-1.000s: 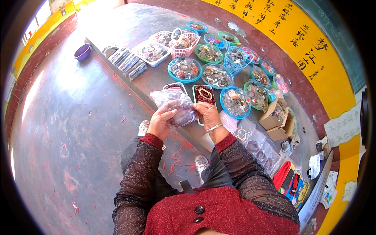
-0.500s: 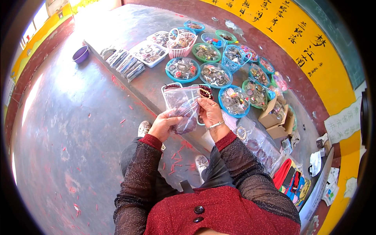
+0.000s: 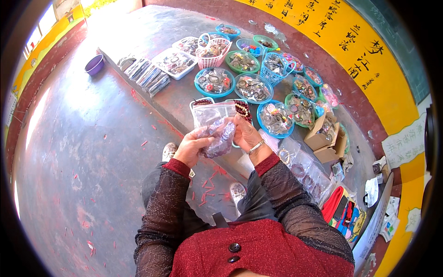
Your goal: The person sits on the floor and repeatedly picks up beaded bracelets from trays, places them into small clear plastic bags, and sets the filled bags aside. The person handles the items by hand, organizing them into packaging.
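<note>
While the left hand and right hand are pinching the bag, grips clamped on its plastic, it is hanging left of the pale beads, looking filled; setting it down is seemingly remaining, sealing unclear.

I think this room is like a school classroom, in which small jewellery is also kept. At two o'clock there is a green board, of the kind for chalk. Beside it, a yellow wall band with black brush writing curves from one o'clock to three, where a handwritten paper sheet is fixed. The worn floor at nine o'clock and the raised platform toward twelve agree with a classroom. On this platform stand many plastic baskets and a white tray, filled with bracelets and bagged trinkets, rather like stock in a shop.
</note>
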Motion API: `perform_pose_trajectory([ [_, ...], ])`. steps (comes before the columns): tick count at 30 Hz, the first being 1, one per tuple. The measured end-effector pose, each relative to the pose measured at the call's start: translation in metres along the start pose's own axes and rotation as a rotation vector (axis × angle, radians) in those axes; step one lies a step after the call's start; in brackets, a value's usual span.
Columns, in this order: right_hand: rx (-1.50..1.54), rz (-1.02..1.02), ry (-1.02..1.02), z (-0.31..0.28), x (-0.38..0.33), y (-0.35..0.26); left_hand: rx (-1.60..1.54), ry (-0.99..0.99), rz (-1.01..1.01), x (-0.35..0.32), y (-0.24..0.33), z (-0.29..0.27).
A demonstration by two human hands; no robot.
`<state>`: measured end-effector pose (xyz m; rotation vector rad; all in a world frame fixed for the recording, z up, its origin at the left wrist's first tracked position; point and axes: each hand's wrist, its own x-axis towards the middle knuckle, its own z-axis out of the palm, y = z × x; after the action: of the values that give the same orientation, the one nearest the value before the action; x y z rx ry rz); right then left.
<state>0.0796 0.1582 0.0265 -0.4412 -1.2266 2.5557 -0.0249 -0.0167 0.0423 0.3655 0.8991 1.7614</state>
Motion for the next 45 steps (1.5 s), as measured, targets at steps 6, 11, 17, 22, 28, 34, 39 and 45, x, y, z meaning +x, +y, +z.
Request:
perform_pose_trajectory([
  [6, -0.044, -0.086, 0.097, -0.002, 0.001, 0.004, 0.171, 0.004, -0.052, 0.005, -0.006, -0.005],
  [11, 0.144, -0.152, 0.126, -0.008, 0.004, -0.005, 0.195, -0.015, -0.098, 0.002, -0.003, -0.002],
  [17, 0.096, 0.002, 0.055, -0.004, 0.002, -0.015, -0.052, -0.032, 0.028, 0.000, -0.001, -0.004],
  [22, -0.243, 0.169, -0.140, 0.001, -0.006, -0.004, -0.118, 0.041, 0.125, 0.005, -0.002, -0.010],
  [28, -0.429, 0.123, -0.073, 0.006, -0.006, 0.002, -0.084, 0.052, 0.145, 0.005, -0.002, -0.015],
  [34, -0.423, 0.106, -0.012, 0.001, -0.015, -0.013, -0.019, 0.004, 0.098, 0.011, -0.006, -0.011],
  [39, -0.387, 0.008, 0.024, -0.023, -0.040, -0.054, 0.146, 0.130, -0.022, 0.000, -0.003, -0.003],
  [45, -0.635, -0.061, 0.418, -0.106, -0.127, -0.129, 0.185, 0.100, -0.012, 0.007, -0.008, 0.002],
])
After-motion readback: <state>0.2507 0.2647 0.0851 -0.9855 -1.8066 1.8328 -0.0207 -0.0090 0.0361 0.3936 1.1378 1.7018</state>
